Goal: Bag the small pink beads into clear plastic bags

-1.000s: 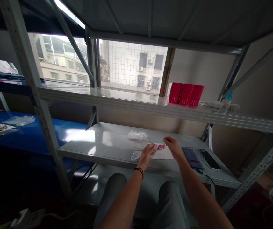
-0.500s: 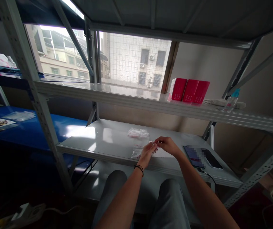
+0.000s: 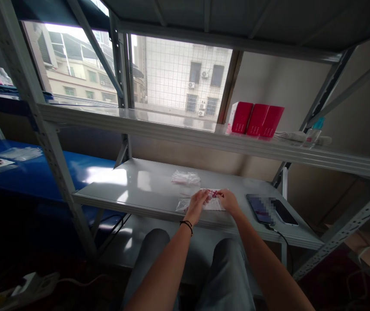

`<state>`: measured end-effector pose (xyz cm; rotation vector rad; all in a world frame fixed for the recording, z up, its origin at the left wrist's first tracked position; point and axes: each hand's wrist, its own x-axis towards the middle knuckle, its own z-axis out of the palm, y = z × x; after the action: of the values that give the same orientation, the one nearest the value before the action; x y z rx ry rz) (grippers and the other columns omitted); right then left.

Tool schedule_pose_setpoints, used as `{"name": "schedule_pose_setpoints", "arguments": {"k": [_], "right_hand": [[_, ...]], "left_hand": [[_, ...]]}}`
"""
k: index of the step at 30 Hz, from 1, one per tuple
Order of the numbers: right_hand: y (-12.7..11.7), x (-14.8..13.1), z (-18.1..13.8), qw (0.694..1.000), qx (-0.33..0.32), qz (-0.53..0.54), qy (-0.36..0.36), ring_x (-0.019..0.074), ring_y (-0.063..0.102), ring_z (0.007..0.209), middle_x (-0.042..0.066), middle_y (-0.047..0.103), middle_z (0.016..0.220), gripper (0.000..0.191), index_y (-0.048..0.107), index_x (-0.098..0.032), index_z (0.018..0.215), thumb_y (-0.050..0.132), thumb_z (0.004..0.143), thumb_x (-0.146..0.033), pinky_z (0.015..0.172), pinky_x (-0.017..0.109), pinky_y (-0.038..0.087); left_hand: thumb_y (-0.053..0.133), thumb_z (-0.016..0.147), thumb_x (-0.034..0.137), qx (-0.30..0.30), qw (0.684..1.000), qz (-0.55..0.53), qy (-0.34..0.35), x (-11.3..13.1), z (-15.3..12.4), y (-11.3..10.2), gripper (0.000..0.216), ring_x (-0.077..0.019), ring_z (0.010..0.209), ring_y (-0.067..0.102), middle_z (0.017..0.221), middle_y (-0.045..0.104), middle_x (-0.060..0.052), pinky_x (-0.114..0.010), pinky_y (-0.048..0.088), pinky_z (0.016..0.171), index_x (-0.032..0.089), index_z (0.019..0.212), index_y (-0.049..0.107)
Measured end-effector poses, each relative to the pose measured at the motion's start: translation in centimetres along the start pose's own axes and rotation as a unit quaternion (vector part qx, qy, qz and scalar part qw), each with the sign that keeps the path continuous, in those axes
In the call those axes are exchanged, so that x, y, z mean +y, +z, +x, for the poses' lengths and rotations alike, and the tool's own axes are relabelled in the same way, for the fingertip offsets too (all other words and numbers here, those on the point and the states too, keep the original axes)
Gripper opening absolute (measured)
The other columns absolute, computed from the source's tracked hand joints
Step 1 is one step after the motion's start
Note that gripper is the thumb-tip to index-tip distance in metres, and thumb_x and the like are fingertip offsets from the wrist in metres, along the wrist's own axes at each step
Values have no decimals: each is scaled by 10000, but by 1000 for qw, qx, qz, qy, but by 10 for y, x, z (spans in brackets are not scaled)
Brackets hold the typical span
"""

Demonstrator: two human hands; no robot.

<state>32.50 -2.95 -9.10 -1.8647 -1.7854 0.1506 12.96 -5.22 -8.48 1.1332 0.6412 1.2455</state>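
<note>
A white card (image 3: 215, 207) with a dark red printed or scattered pattern lies on the grey shelf in front of me. My left hand (image 3: 198, 204) rests at its left side, fingers extended loosely over the edge. At the upper right of the card, my right hand (image 3: 226, 201) has thumb and fingers pinched together low over the red pattern. Whatever is between those fingertips is too small to make out. Beside my left hand lies a clear plastic bag (image 3: 182, 204). Farther back sits a pile of clear plastic packets (image 3: 185, 177).
Two phones (image 3: 258, 208) lie to the right, with a black cable (image 3: 280, 234) hanging over the shelf edge. On the shelf above stand red boxes (image 3: 256, 119) and a spray bottle (image 3: 312, 134). Plastic bags (image 3: 21, 153) and a picture card lie on a blue table at left.
My hands were together above the card; now they are apart and lower, the right one over the card, uncovering its red pattern. The view has shifted slightly.
</note>
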Motion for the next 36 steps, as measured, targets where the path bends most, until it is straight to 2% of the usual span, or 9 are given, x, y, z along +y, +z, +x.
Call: {"name": "schedule_pose_setpoints", "arguments": {"k": [6,16,30,36], "right_hand": [[13,8,1,997,-21,-72,-10,222,675,1091,87,745,1146,237,730,-171,1053,600,1010,-364,1017,447,510],[2,3,5,993,-36,-114,-8,216,706,1058,65,768,1096,254,732,-184,1060,614,1010,-403,1000,454,544],[6,-11,-4,984,-30,-176,17,219,699,1068,69,752,1131,261,718,-171,1046,587,1025,-396,991,464,551],[2,-16,-1,983,-42,-177,28,218,694,1067,70,743,1138,264,710,-173,1052,594,1020,-408,992,461,550]], "left_hand": [[760,792,632,13,1000,-14,-18,-1,0,1,411,-149,660,547,736,676,4,-280,361,634,231,882,758],[787,752,630,16,999,-48,-17,3,-3,2,437,-139,671,541,735,649,6,-269,352,615,219,896,758],[786,758,643,15,998,-54,-14,-4,0,1,475,-110,614,493,705,640,15,-257,273,560,192,902,751],[794,746,636,19,998,-57,-16,-2,-1,0,477,-115,625,518,711,654,9,-257,290,570,189,910,761]]}}
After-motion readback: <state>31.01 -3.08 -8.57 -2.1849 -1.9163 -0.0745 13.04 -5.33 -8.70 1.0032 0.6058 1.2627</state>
